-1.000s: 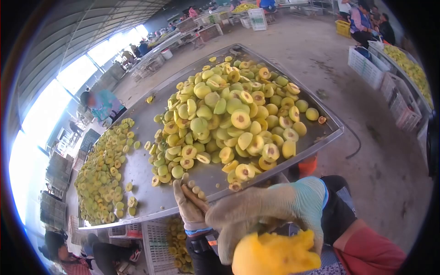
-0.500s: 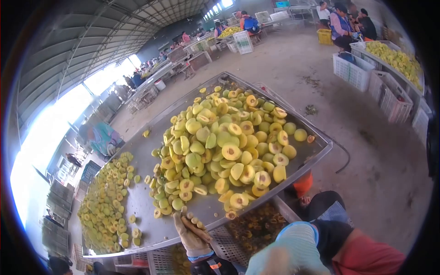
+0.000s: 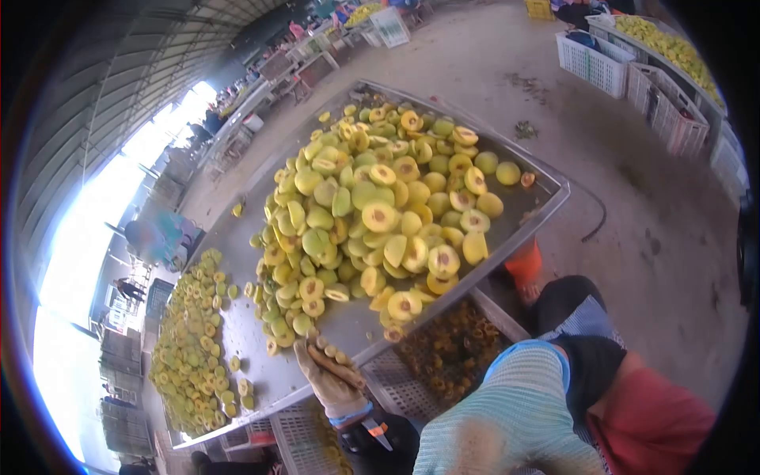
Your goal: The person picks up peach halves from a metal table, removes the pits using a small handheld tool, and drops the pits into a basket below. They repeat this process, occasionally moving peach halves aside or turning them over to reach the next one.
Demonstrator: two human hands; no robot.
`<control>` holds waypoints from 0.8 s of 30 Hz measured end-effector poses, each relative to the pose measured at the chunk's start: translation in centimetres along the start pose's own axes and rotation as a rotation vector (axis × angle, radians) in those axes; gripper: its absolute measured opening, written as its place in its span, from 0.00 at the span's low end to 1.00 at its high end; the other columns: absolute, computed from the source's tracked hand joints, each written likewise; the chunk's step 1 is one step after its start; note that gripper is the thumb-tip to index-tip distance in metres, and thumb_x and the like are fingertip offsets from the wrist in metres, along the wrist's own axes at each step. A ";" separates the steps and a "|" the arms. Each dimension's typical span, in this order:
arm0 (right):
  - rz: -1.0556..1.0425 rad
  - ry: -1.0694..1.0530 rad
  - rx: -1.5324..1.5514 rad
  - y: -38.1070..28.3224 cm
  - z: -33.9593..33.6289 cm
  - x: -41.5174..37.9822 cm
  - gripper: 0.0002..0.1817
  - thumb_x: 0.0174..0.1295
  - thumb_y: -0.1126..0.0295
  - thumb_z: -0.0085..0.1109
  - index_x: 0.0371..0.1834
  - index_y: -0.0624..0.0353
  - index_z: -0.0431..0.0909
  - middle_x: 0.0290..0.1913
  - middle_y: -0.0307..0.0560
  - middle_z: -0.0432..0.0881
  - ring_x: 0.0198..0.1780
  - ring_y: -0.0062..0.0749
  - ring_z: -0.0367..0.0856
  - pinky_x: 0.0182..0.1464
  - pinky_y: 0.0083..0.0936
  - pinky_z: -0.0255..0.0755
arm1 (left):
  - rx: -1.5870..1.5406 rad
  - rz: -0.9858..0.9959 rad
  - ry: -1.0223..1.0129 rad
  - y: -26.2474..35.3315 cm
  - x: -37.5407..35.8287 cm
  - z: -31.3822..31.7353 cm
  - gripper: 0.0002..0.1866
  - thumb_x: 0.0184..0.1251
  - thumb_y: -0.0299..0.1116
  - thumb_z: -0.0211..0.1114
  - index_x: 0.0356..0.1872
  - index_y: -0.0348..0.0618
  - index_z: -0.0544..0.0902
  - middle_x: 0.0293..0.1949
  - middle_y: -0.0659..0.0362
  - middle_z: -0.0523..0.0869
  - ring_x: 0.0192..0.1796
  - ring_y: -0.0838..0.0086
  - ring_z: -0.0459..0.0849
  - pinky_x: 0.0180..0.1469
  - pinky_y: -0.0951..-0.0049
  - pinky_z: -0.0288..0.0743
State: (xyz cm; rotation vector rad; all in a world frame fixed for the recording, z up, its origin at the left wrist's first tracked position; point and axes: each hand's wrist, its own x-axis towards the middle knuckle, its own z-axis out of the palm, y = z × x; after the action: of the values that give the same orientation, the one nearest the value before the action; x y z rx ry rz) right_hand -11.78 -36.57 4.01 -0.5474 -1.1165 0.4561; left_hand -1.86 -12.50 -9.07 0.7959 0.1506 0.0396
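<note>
A big heap of halved yellow-green peaches lies on a long metal table. My left hand, in a worn tan glove, rests at the table's near rim, its fingers closed around a brown stick-like tool. My right hand, in a teal striped glove, fills the bottom of the view close to the camera. Only its back and wrist show; the fingers run out of the frame, so what it holds is hidden. Under the table edge, between both hands, a white crate holds dark brown pits.
A second spread of peach halves covers the table's left end, where another person stands. An orange object sits under the table's right corner. White crates and another fruit table line the far right; bare concrete floor lies between.
My right hand held a yellow fruit piece close to the camera a second ago; it has dropped lower and the piece is out of sight. My left hand stayed at the rim.
</note>
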 end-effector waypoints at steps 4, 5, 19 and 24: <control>0.078 0.065 -0.051 -0.3 -1.0 -0.3 0.45 0.46 0.64 0.81 0.68 0.68 0.70 0.61 0.55 0.80 0.62 0.42 0.80 0.63 0.36 0.74 | 0.028 -0.015 -0.020 0.1 0.4 0.2 0.21 0.76 0.50 0.62 0.53 0.43 0.79 0.33 0.67 0.80 0.28 0.82 0.81 0.25 0.82 0.81; 0.091 0.081 -0.065 -0.4 -1.2 -0.4 0.45 0.46 0.64 0.81 0.68 0.68 0.70 0.61 0.55 0.79 0.62 0.42 0.80 0.63 0.36 0.73 | 0.043 -0.029 -0.027 0.3 0.0 0.5 0.21 0.76 0.50 0.62 0.53 0.43 0.79 0.33 0.67 0.80 0.28 0.82 0.81 0.25 0.82 0.81; 0.145 0.829 -0.512 -6.8 -5.1 -6.0 0.44 0.51 0.72 0.75 0.74 0.62 0.66 0.61 0.48 0.79 0.61 0.34 0.79 0.64 0.34 0.74 | 0.052 0.066 -0.005 0.3 0.2 0.1 0.18 0.76 0.49 0.62 0.51 0.45 0.79 0.32 0.68 0.82 0.27 0.86 0.80 0.22 0.86 0.76; 0.348 1.156 -1.011 -10.3 -13.7 -13.5 0.41 0.52 0.67 0.77 0.70 0.63 0.69 0.60 0.48 0.81 0.60 0.33 0.79 0.65 0.29 0.72 | 0.059 0.080 -0.029 0.2 0.6 -0.6 0.18 0.78 0.47 0.60 0.53 0.44 0.78 0.37 0.66 0.84 0.30 0.85 0.82 0.24 0.86 0.80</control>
State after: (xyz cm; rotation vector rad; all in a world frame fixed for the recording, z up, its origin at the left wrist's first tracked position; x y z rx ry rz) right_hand -3.43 -55.15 -3.76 -1.6393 -0.0273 -0.2136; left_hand -1.38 -11.89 -9.46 0.8609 0.0932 0.0997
